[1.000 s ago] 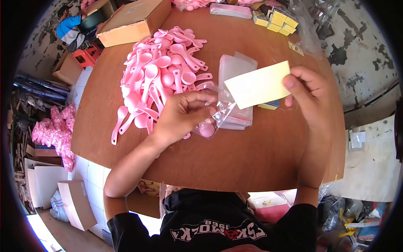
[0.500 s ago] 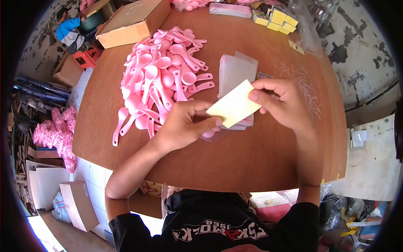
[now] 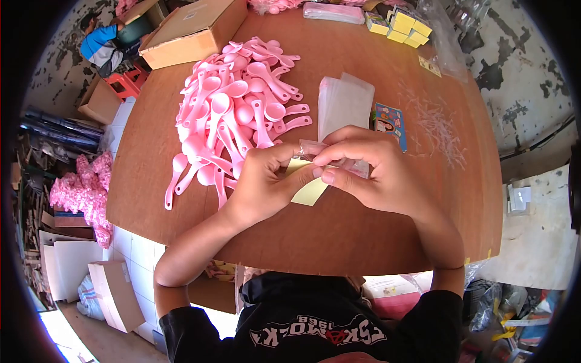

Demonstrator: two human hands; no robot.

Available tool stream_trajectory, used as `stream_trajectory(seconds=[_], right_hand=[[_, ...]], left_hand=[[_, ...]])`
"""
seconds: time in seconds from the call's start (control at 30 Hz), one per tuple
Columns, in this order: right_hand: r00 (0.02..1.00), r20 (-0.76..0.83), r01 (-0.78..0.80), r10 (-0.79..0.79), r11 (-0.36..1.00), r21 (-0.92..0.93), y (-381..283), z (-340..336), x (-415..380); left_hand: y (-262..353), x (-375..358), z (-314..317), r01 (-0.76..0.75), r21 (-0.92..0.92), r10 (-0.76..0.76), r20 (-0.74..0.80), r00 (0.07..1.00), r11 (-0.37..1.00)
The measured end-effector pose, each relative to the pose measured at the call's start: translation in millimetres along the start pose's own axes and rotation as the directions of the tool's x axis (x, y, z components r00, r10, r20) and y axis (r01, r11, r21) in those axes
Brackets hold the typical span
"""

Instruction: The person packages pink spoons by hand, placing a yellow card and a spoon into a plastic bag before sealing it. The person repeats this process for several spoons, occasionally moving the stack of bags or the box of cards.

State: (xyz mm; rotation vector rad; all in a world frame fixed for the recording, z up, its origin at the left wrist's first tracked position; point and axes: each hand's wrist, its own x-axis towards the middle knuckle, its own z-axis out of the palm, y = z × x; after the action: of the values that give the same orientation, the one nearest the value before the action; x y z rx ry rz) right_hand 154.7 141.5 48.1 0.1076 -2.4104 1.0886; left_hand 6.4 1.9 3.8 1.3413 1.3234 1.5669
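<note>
My left hand (image 3: 263, 181) is closed on a pale yellow card (image 3: 311, 193) and a small clear plastic bag (image 3: 311, 146), thumb on top. The card slants downward below the thumb. Meeting it from the other side, my right hand (image 3: 378, 172) pinches at the bag's upper edge, thumb and fingertips close to the left thumb. Fingers hide much of the bag. Just beyond the hands lies a stack of clear plastic bags (image 3: 346, 103). A blue printed card (image 3: 390, 123) rests to its right. Left of the stack, pink spoons (image 3: 221, 106) form a large heap.
Thin clear strips (image 3: 439, 124) are scattered on the right of the brown table (image 3: 266, 245). Small yellow packs (image 3: 402, 27) and a wrapped bundle (image 3: 333, 12) sit at the back. A cardboard box (image 3: 190, 33) stands back left; beyond it, a person (image 3: 100, 45) sits near a red stool (image 3: 127, 83).
The yellow card has come down and now hangs below my left thumb. My right hand has let go of its corner and moved left to the bag's edge, uncovering the blue card.
</note>
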Motion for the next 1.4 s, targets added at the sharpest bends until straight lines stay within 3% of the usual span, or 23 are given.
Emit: stream_trajectory(seconds=[0.2,0.33,0.4,0.43,0.5,0.57,0.6,0.63,0.67,0.7,0.73,0.77,0.8,0.83,0.9,0.93,1.0,1.07,1.1,1.17,1.2,1.27,1.4], right_hand=[[0.977,0.160,-0.176,0.144,0.961,0.211,-9,-6,-6],[0.954,0.239,-0.232,0.184,0.954,0.192,-17,-13,-7],[0.848,0.455,-0.285,0.273,0.957,-0.042,-22,-19,-4],[0.848,0.454,-0.284,0.272,0.958,-0.043,-24,-19,-4],[0.817,0.460,-0.263,0.347,0.935,-0.237,-28,-17,-1],[0.868,0.422,-0.206,0.261,0.963,-0.171,-17,-12,-5],[0.907,0.360,-0.193,0.220,0.975,-0.111,-15,-11,-6],[0.939,0.293,-0.175,0.182,0.983,-0.051,-14,-11,-5],[0.897,0.344,-0.268,0.276,0.961,-0.070,-16,-17,-4],[0.896,0.353,-0.260,0.269,0.963,-0.072,-15,-16,-2],[0.946,0.198,-0.267,0.255,0.963,0.034,-14,-15,-1],[0.967,0.033,-0.256,0.254,0.956,0.142,-13,-12,1],[0.936,-0.128,-0.264,0.329,0.893,0.365,-10,-8,3],[0.938,-0.124,-0.262,0.325,0.895,0.361,-5,-8,9],[0.880,-0.285,-0.291,0.379,0.906,0.308,12,-11,27],[0.882,-0.287,-0.287,0.375,0.908,0.305,26,-10,38],[0.976,-0.173,-0.155,0.135,0.982,-0.107,61,-1,61],[0.987,0.025,-0.141,0.160,0.925,-0.353,92,9,82],[0.987,0.019,-0.143,0.160,0.923,-0.356,105,15,89],[0.985,0.168,0.137,-0.026,0.706,-0.694,122,25,102],[0.986,0.164,0.136,-0.028,0.703,-0.698,117,27,110],[0.941,0.197,-0.054,0.274,0.700,-0.712,108,30,123],[0.977,0.187,0.025,0.107,0.808,-0.588,124,31,122]], left_hand=[[7,-7,0,-0.104,0.137,0.100,0.037,0.994,0.985],[10,-8,0,-0.156,0.165,0.147,0.066,0.987,0.974],[11,-7,0,-0.185,0.205,0.169,0.090,0.981,0.961],[8,-8,-1,-0.217,0.214,0.191,0.135,0.972,0.952],[8,-7,-1,-0.255,0.224,0.221,0.166,0.961,0.941],[13,-4,2,-0.362,0.333,0.325,0.163,0.932,0.871],[11,-7,7,-0.261,0.194,0.246,0.098,0.964,0.946],[8,-7,8,-0.261,0.198,0.248,0.086,0.965,0.945],[7,-7,7,-0.237,0.230,0.223,0.088,0.971,0.944],[6,-7,4,-0.214,0.261,0.198,0.089,0.976,0.941],[12,-8,0,-0.111,0.289,0.086,0.099,0.991,0.951],[13,-8,-3,-0.113,0.291,0.089,0.093,0.992,0.950],[13,-8,-6,-0.066,0.347,0.041,0.081,0.996,0.936],[13,-7,-8,-0.021,0.400,-0.006,0.066,0.998,0.916],[3,-6,-7,-0.075,0.355,0.077,0.007,0.997,0.932],[1,-5,-7,-0.113,0.315,0.115,0.013,0.993,0.942],[1,-5,-7,-0.157,0.277,0.155,0.027,0.987,0.948],[3,-6,-6,-0.194,0.254,0.179,0.081,0.980,0.947],[6,-7,-6,-0.199,0.254,0.183,0.087,0.979,0.946],[12,-8,-8,-0.029,0.244,-0.006,0.141,0.990,0.969],[9,-7,-6,-0.133,0.204,0.109,0.123,0.986,0.970],[8,-6,-7,-0.129,0.187,0.107,0.122,0.987,0.974],[5,-5,-9,-0.142,0.158,0.127,0.099,0.987,0.977]])
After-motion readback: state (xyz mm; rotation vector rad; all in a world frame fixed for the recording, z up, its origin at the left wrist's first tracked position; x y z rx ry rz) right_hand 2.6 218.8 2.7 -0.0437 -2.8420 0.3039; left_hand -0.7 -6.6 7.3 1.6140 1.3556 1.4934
